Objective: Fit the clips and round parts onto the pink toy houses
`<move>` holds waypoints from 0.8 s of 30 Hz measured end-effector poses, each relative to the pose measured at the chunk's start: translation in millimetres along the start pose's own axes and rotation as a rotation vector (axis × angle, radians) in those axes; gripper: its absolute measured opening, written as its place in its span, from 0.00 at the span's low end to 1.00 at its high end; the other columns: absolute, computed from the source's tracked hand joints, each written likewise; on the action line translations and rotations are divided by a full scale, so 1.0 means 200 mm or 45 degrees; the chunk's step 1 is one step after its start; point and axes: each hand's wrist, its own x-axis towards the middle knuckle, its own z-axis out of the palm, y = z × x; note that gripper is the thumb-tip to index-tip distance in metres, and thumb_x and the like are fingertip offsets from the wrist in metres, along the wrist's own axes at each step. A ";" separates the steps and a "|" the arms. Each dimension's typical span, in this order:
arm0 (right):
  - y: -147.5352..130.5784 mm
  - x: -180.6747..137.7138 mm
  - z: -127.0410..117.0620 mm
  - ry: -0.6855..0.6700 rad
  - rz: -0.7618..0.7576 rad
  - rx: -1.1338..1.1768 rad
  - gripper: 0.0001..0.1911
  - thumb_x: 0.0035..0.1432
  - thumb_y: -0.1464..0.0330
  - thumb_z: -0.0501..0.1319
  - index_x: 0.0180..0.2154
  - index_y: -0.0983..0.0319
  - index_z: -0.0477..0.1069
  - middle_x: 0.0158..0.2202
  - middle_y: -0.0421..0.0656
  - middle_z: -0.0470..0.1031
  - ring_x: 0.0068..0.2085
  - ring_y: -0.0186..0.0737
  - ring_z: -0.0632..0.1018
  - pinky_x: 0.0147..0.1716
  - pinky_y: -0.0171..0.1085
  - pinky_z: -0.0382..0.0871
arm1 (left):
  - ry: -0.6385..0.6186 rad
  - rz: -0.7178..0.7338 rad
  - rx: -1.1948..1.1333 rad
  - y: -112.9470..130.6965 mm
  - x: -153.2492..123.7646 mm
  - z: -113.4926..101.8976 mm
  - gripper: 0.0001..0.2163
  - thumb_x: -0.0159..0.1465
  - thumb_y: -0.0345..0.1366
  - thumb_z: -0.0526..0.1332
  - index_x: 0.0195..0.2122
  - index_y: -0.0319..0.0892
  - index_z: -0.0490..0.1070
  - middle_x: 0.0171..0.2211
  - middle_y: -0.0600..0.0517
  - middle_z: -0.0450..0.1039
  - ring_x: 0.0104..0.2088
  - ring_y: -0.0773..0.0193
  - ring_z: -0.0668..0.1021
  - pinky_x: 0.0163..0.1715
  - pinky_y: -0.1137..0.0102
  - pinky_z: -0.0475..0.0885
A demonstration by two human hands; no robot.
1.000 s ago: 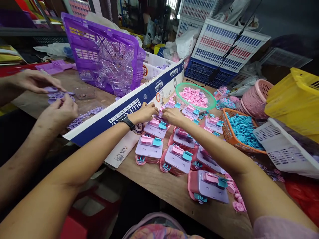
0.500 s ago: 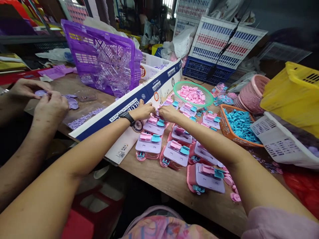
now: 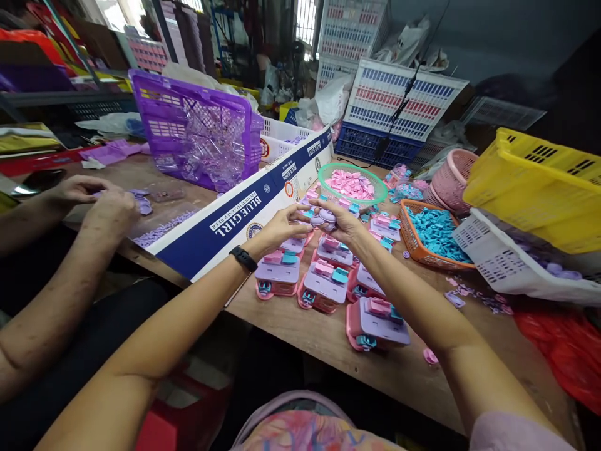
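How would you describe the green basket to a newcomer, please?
Look for the long blue-and-white cardboard strip standing across the table. To the right of its far end, just beyond the right hand, sits a round basket heaped with pink pieces. Its green colour sets it apart from the orange basket of blue pieces.

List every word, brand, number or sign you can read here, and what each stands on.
"BLUE GIRL": three times, on the blue-and-white cardboard panel.
"PREMIUM PILSENER BEER": smaller, beside the largest of these, same panel.
Too small or blurred to read: the panel's round seals and the red round logo on the white crate.
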 end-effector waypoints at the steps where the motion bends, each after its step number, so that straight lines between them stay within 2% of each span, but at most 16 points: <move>1: 0.00 -0.01 0.00 -0.003 -0.004 0.003 0.09 0.58 0.68 0.69 0.40 0.65 0.78 0.27 0.37 0.74 0.23 0.26 0.70 0.17 0.25 0.59 | 0.005 -0.039 -0.083 -0.01 0.00 0.01 0.28 0.54 0.33 0.75 0.55 0.39 0.72 0.42 0.44 0.81 0.39 0.60 0.83 0.42 0.64 0.78; 6: 0.04 -0.03 0.00 -0.019 -0.031 -0.143 0.13 0.57 0.67 0.71 0.44 0.64 0.80 0.30 0.39 0.79 0.23 0.28 0.73 0.20 0.27 0.68 | 0.089 -0.113 -0.274 -0.03 0.00 0.04 0.24 0.48 0.33 0.79 0.46 0.38 0.78 0.37 0.47 0.81 0.33 0.64 0.83 0.41 0.63 0.79; 12: 0.07 -0.01 0.04 0.048 -0.102 -0.129 0.08 0.62 0.69 0.66 0.42 0.66 0.80 0.32 0.41 0.81 0.24 0.29 0.75 0.15 0.25 0.63 | 0.185 -0.160 -0.212 0.00 -0.04 0.04 0.20 0.42 0.30 0.81 0.36 0.37 0.79 0.34 0.52 0.78 0.33 0.68 0.79 0.35 0.71 0.75; 16: 0.07 -0.01 0.06 0.277 0.115 0.086 0.12 0.69 0.62 0.62 0.37 0.65 0.76 0.28 0.41 0.79 0.22 0.28 0.74 0.13 0.24 0.59 | 0.132 -0.286 -0.355 0.02 -0.06 -0.03 0.15 0.46 0.29 0.78 0.34 0.37 0.78 0.36 0.49 0.79 0.33 0.66 0.79 0.34 0.69 0.74; 18: 0.08 0.00 0.06 0.364 0.218 0.160 0.15 0.70 0.60 0.61 0.35 0.64 0.74 0.25 0.40 0.76 0.20 0.28 0.72 0.12 0.24 0.60 | 0.160 -0.286 -0.360 0.03 -0.07 -0.07 0.13 0.47 0.28 0.77 0.32 0.37 0.78 0.33 0.50 0.78 0.32 0.66 0.79 0.34 0.69 0.75; 21: 0.12 0.01 0.07 0.373 0.240 0.154 0.12 0.68 0.66 0.64 0.32 0.64 0.71 0.22 0.38 0.73 0.18 0.27 0.70 0.12 0.23 0.61 | 0.208 -0.197 -0.278 0.01 -0.08 -0.10 0.12 0.46 0.27 0.77 0.31 0.36 0.78 0.30 0.51 0.77 0.31 0.69 0.79 0.35 0.72 0.74; 24: 0.18 0.03 0.12 0.361 0.233 0.106 0.11 0.68 0.71 0.63 0.31 0.64 0.70 0.21 0.36 0.72 0.17 0.25 0.69 0.12 0.22 0.62 | 0.198 -0.153 -0.224 -0.03 -0.09 -0.09 0.15 0.49 0.31 0.77 0.36 0.36 0.78 0.32 0.50 0.78 0.31 0.67 0.80 0.36 0.68 0.76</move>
